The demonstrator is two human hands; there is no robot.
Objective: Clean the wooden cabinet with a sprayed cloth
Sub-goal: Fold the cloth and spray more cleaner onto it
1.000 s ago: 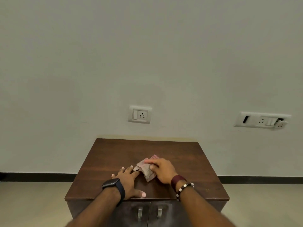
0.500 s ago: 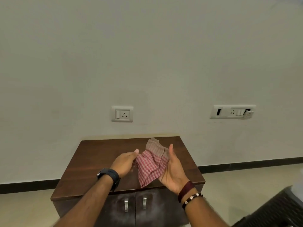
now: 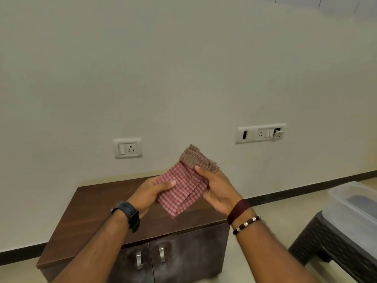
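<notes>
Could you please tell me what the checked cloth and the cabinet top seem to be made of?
The red-and-white checked cloth looks like thin woven cotton, matte and creased along soft folds. The dark brown cabinet top appears to be wood or wood-look laminate: streaky grain, slight sheen.

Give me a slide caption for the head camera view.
Both hands, left and right, hold a checked cloth above the wooden cabinet.
</notes>
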